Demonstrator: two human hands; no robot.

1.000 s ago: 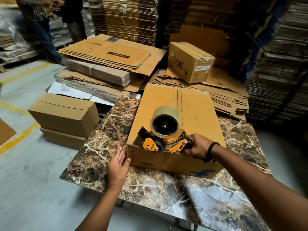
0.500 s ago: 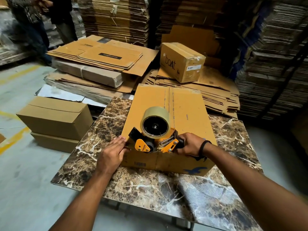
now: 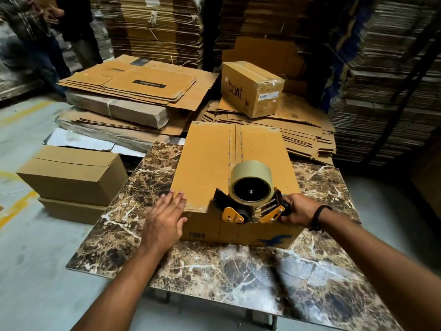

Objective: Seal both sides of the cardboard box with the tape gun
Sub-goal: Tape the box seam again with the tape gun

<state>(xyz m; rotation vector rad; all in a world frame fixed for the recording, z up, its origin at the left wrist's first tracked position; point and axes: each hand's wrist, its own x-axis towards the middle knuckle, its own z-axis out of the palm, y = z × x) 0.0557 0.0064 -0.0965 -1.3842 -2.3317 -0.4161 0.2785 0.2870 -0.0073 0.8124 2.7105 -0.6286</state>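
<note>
1. Cardboard box [image 3: 210, 163] sits closed on the marble-patterned table [image 3: 238, 271], its two top flaps meeting along a centre seam. What is inside cannot be seen.
2. The tape gun [image 3: 250, 209] rests at the near end of that seam and hangs a little over the front edge. Its roll of tape [image 3: 250, 185] stands upright above the box top.
3. The right hand [image 3: 299, 210] has its fingers curled tight round the gun's handle, and a dark band [image 3: 318, 218] circles the wrist.
4. The left hand [image 3: 164, 223] lies over the box's near left corner, its fingers straight and close together, pressing on the top edge.
5. Behind the table, a sealed box marked "boat" [image 3: 253, 89] sits on flattened cartons. Two plain closed boxes [image 3: 71, 175] are stacked on the floor to the left; their contents are hidden.
6. A second ago the left hand stood beside the box's near left corner with its fingers pointing up. Half a second ago its fingers almost touched the gun's front end. Now they lie flat on the corner with a clear gap to the gun. The right hand's grip is unchanged.
</note>
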